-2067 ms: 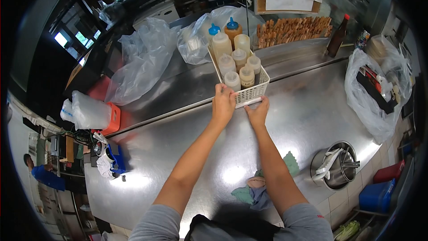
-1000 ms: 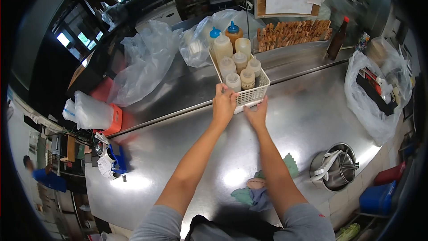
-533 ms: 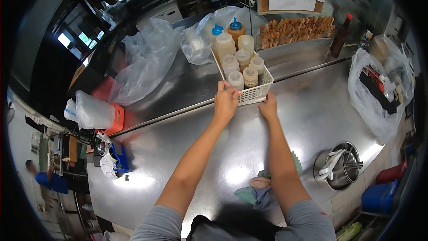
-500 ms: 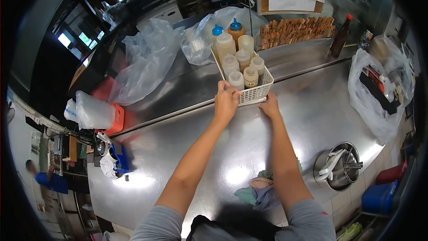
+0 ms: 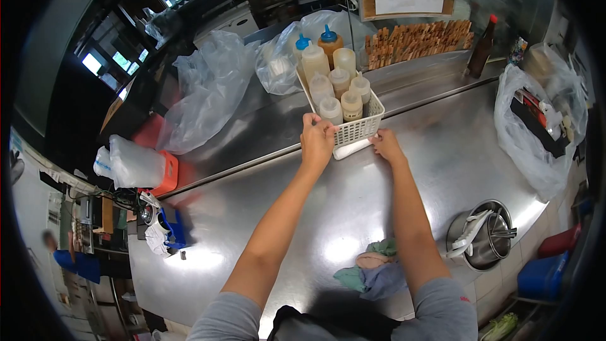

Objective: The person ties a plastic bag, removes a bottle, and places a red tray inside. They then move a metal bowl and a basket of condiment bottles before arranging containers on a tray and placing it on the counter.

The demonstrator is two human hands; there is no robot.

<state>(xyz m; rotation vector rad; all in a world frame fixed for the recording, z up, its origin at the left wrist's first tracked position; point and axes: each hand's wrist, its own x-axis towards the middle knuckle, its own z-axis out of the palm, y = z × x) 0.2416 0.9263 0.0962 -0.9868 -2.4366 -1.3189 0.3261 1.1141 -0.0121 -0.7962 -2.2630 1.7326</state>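
Observation:
A white perforated basket (image 5: 358, 130) holds several squeeze bottles (image 5: 339, 81), two of them with blue caps, at the raised ledge's edge. My left hand (image 5: 317, 139) has its fingers closed on the basket's near left corner. Beneath the basket's front lies a white rolled item (image 5: 351, 149), perhaps a cloth. My right hand (image 5: 386, 144) pinches the right end of this roll, just below the basket's right corner.
Crumpled cloths (image 5: 377, 270) lie near my right forearm. A metal pot (image 5: 456, 238) with utensils is at the right, below a plastic bag (image 5: 505, 120) of items. A brown bottle (image 5: 483, 50) and wooden clothespins (image 5: 416, 44) stand behind. A person (image 5: 79, 265) is at far left.
My right hand has drawn the white roll out toward me, so more of it shows under the basket. My left hand keeps its hold on the basket.

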